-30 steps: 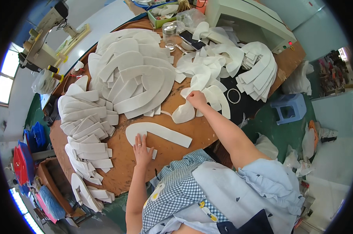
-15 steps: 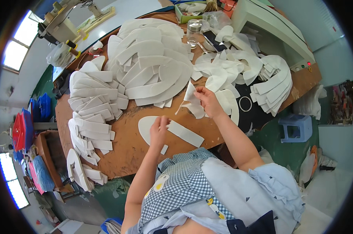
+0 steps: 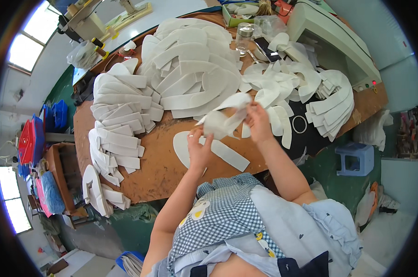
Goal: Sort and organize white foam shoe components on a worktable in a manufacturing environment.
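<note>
A curved white fabric piece (image 3: pixel 218 123), partly smeared by motion, is held up over the table. My right hand (image 3: pixel 259 123) pinches its right end. My left hand (image 3: pixel 199 148), a ring on one finger, is closed at its lower left edge with the thumb up. Under and beside my left hand a thick white U-shaped pad (image 3: pixel 232 156) lies flat on the brown table (image 3: pixel 158 159), one side hidden by the hand. Just beyond the held piece rises a big heap of overlapping curved white pads (image 3: pixel 190 69).
Rows of white pads (image 3: pixel 121 111) line the table's left side. Loose thin white pieces (image 3: pixel 271 83) lie right of the heap, near a glass jar (image 3: pixel 243 39), a phone (image 3: pixel 266 48) and a pale machine (image 3: pixel 329 39). A blue stool (image 3: pixel 355 158) stands at right.
The white fabric piece has swung left and spread out between my hands. My left hand has come up to its edge; the right hand still grips it. The view has shifted slightly.
</note>
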{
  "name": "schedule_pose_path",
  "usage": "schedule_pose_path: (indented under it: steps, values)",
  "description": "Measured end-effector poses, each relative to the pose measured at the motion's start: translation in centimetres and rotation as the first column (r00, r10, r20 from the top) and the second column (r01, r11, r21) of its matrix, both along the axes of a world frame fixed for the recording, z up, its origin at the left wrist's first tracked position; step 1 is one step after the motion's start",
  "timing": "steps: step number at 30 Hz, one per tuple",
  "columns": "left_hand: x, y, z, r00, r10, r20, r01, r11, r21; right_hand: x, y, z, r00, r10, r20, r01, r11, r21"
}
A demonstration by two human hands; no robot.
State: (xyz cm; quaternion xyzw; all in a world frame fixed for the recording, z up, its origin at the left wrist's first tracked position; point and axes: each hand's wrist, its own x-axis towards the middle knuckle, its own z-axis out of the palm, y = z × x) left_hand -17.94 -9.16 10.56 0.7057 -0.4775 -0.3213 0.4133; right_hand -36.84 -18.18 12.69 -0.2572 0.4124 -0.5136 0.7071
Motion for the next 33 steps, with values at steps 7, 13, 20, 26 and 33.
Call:
schedule_pose_path:
  steps: [7,13,20,26,33]
  values:
    - [4.8,2.6,1.7,0.704,0.168,-0.691,-0.122,0.986,0.115,-7.9,-4.9,-7.0,-0.045,-0.411,-0.91,-0.19,0.898,-0.396]
    - [5.2,4.9,2.8,0.687,0.227,-0.691,-0.204,0.972,0.116,2.7,2.6,-0.2,0.734,0.264,-0.626,-0.464,0.868,-0.179]
    - [1.8,5.7,3.6,0.985,-0.09,-0.146,0.071,0.989,-0.13,9.8,3.5,-2.9,0.741,0.67,-0.051,-0.662,0.741,0.113]
    - [7.1,6.3,3.0,0.906,0.42,-0.053,-0.423,0.901,-0.101,9.3,1.6,-2.7,0.564,0.826,-0.011,-0.804,0.552,0.223]
    - [8.2,9.1,-4.8,0.825,0.253,-0.506,-0.122,0.953,0.278,10.9,1.1,-7.2,0.393,0.875,-0.282,-0.883,0.445,0.151]
